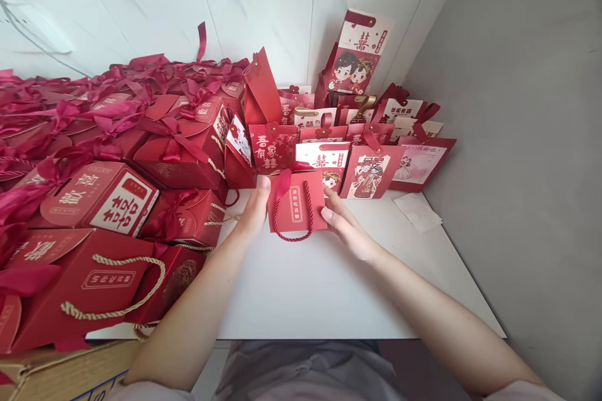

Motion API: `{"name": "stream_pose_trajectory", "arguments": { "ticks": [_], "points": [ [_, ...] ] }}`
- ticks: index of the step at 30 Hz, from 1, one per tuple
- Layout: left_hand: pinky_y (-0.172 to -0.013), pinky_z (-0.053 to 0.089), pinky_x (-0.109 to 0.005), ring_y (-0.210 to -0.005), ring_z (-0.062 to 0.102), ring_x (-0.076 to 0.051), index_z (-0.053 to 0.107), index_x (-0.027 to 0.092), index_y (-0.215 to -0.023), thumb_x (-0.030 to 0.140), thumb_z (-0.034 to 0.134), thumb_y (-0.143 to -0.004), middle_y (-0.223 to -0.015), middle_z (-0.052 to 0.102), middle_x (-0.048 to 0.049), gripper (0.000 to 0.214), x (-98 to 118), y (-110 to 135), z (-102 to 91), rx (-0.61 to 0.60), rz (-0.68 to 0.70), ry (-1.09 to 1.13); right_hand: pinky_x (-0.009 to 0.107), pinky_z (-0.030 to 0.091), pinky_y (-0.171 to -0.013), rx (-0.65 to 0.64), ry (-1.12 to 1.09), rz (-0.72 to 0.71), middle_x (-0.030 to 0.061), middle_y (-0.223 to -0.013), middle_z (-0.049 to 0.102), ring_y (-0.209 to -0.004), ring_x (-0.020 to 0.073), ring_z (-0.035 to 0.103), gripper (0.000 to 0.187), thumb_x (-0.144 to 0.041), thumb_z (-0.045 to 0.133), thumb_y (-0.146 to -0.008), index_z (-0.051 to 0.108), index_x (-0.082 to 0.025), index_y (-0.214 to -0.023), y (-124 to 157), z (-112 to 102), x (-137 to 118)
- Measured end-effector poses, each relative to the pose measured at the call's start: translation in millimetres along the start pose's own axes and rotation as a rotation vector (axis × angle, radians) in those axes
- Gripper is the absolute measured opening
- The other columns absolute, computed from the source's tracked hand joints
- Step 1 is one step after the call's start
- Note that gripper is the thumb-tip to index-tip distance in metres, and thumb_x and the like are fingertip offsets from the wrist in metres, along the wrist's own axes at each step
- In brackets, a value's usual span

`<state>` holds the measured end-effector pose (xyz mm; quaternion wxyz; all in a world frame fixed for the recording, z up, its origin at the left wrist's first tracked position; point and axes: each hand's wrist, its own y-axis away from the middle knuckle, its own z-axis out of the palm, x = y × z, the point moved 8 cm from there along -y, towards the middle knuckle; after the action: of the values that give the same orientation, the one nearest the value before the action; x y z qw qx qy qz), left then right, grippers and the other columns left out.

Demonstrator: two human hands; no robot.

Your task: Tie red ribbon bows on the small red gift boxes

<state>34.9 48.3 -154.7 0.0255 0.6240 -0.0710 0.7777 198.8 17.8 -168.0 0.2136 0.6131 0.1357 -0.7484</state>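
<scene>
A small red gift box (295, 203) with gold lettering, a dark red twisted cord handle and a ribbon on top stands in the middle of the white table. My left hand (255, 203) grips its left side, the thumb along the edge. Around the right side curls my right hand (342, 222), with some fingers behind the box. Directly behind it are red and white gift boxes, among them a white-topped box (324, 155) and a red box with a printed couple (374, 172).
Red ribboned boxes (103, 197) are piled high on the left. More gift boxes line the tiled wall (263, 0), one taller box (360, 53) on top. A flat white paper (417, 212) lies by the grey wall (522, 138). A cardboard carton (70, 366) sits lower left.
</scene>
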Motion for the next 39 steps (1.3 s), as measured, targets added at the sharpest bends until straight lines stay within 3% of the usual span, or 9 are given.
{"name": "stream_pose_trajectory", "arguments": {
  "ticks": [7, 13, 17, 20, 23, 26, 28, 32, 39],
  "points": [
    [-0.115, 0.039, -0.049, -0.145, 0.042, -0.036, 0.055, 0.025, -0.144, 0.076, 0.042, -0.091, -0.154, 0.05, -0.009, 0.074, -3.3, 2.7, -4.1, 0.018, 0.027, -0.025, 0.055, 0.039, -0.116, 0.093, -0.045, -0.034, 0.0098, -0.165, 0.03, -0.145, 0.0327, 0.041, 0.096, -0.063, 0.066, -0.083, 0.019, -0.032, -0.16, -0.4, -7.2, -2.3],
    [-0.114, 0.042, -0.046, -0.145, 0.043, -0.034, 0.06, 0.024, -0.138, 0.075, 0.042, -0.092, -0.15, 0.056, -0.0087, 0.071, 2.5, 3.3, -1.5, 0.028, 0.044, -0.049, 0.056, 0.045, -0.112, 0.117, -0.038, -0.055, 0.012, -0.164, 0.031, -0.14, 0.0332, 0.047, 0.096, -0.065, 0.067, -0.083, 0.02, -0.03, -0.159, -0.2, -8.1, -3.1],
    [-0.106, 0.05, -0.044, -0.127, 0.06, -0.031, 0.068, 0.019, -0.124, 0.064, 0.05, -0.094, -0.13, 0.069, -0.0114, 0.057, 11.5, 7.9, -8.9, 0.23, 0.1, -0.139, 0.054, 0.054, -0.102, 0.229, 0.056, -0.149, 0.0164, -0.161, 0.033, -0.13, 0.0334, 0.056, 0.1, -0.061, 0.074, -0.079, 0.023, -0.027, -0.158, 3.5, -12.8, -13.2],
    [-0.102, 0.052, -0.041, -0.117, 0.066, -0.027, 0.065, 0.019, -0.117, 0.052, 0.059, -0.094, -0.123, 0.071, -0.0097, 0.04, 31.6, 25.2, -7.9, 0.415, 0.311, -0.233, 0.05, 0.062, -0.092, 0.317, 0.139, -0.277, 0.0149, -0.162, 0.031, -0.129, 0.0334, 0.055, 0.098, -0.052, 0.079, -0.077, 0.026, -0.03, -0.156, 12.1, -11.2, -26.0],
    [-0.101, 0.053, -0.041, -0.125, 0.061, -0.028, 0.051, 0.023, -0.138, 0.048, 0.06, -0.094, -0.137, 0.062, -0.0128, 0.052, 44.5, 37.7, 20.9, 0.249, 0.476, -0.279, 0.045, 0.065, -0.085, 0.389, 0.195, -0.403, 0.0115, -0.164, 0.025, -0.134, 0.0332, 0.051, 0.096, -0.046, 0.08, -0.079, 0.024, -0.035, -0.156, 24.3, -7.3, -36.8],
    [-0.097, 0.055, -0.042, -0.134, 0.053, -0.034, 0.027, 0.027, -0.156, 0.046, 0.076, -0.082, -0.155, 0.044, -0.0163, 0.091, 40.2, 39.0, 44.4, 0.039, 0.437, -0.3, 0.043, 0.065, -0.083, 0.421, 0.29, -0.483, 0.0088, -0.166, 0.023, -0.135, 0.0317, 0.05, 0.09, -0.043, 0.075, -0.085, 0.021, -0.038, -0.158, 33.9, -5.0, -45.0],
    [-0.104, 0.052, -0.044, -0.139, 0.047, -0.036, 0.029, 0.026, -0.156, 0.045, 0.078, -0.079, -0.157, 0.041, -0.0157, 0.094, 35.6, 36.0, 41.9, 0.054, 0.406, -0.269, 0.043, 0.064, -0.084, 0.448, 0.395, -0.503, 0.0087, -0.16, 0.035, -0.131, 0.0304, 0.052, 0.073, -0.044, 0.066, -0.093, 0.03, -0.039, -0.156, 37.0, -7.5, -49.8],
    [-0.116, 0.04, -0.048, -0.141, 0.046, -0.034, 0.046, 0.024, -0.147, 0.06, 0.056, -0.09, -0.15, 0.052, -0.0119, 0.068, 17.5, 27.0, 26.9, 0.091, 0.339, -0.037, 0.05, 0.055, -0.099, 0.488, 0.498, -0.506, 0.0077, -0.143, 0.055, -0.129, 0.0298, 0.054, 0.043, -0.051, 0.049, -0.101, 0.054, -0.035, -0.14, 35.0, -18.2, -55.0],
    [-0.112, 0.044, -0.05, -0.138, 0.049, -0.035, 0.055, 0.024, -0.141, 0.07, 0.043, -0.091, -0.141, 0.06, -0.0099, 0.069, -7.6, 22.2, 20.4, 0.08, 0.243, 0.085, 0.054, 0.032, -0.123, 0.187, 0.28, -0.387, -0.0012, -0.168, 0.024, -0.155, 0.0272, 0.024, 0.066, -0.063, 0.037, -0.101, 0.021, -0.037, -0.16, 16.3, -5.8, -37.2]
  ]
}}
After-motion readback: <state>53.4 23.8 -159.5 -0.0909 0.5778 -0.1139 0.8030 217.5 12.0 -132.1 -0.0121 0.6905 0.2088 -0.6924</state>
